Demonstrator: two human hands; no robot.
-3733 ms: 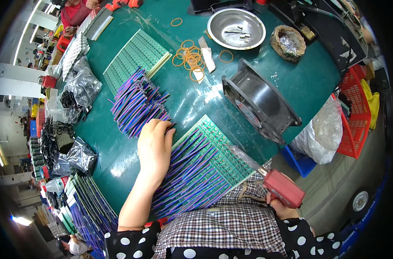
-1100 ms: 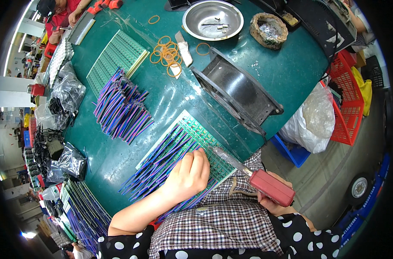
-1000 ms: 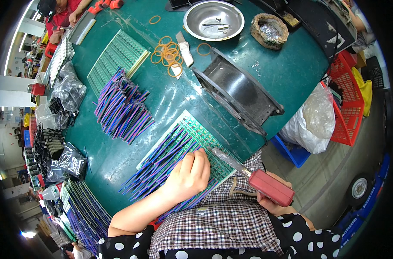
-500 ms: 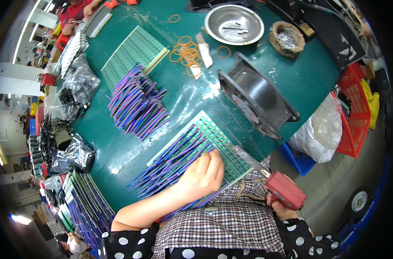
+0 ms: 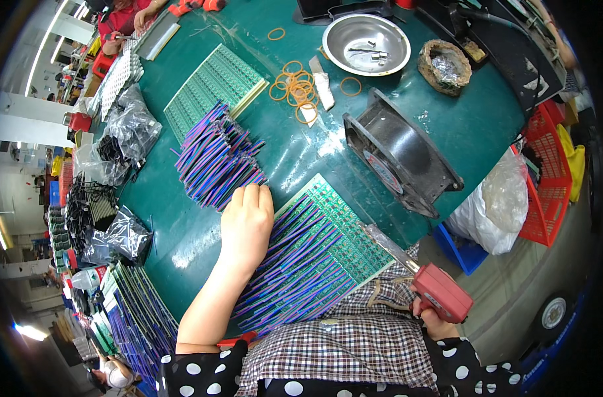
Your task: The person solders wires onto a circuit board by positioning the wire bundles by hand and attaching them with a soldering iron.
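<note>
My left hand point(image 5: 247, 221) is at the near right end of a pile of blue, purple and black wires point(image 5: 215, 159). Its fingers are curled together and their tips are hidden, so what they pinch does not show. My right hand point(image 5: 433, 321) grips a red soldering gun point(image 5: 441, 291) whose metal tip end points up and left, over the corner of a green circuit board panel point(image 5: 354, 241). Rows of long wires point(image 5: 295, 264) lie across the left and near part of this panel, fanning toward my left forearm.
Stacked green panels point(image 5: 215, 86) lie beyond the wire pile. Rubber bands point(image 5: 295, 86), a steel bowl point(image 5: 366, 46), a rough brown dish point(image 5: 445, 67) and a black fan point(image 5: 404, 152) stand on the green table. Red crates point(image 5: 553, 178) are at right; another person's hand point(image 5: 142, 20) shows far left.
My left hand has moved left and away from me, off the panel to the wire pile, uncovering the wires on the panel. The soldering gun has stayed nearly in place.
</note>
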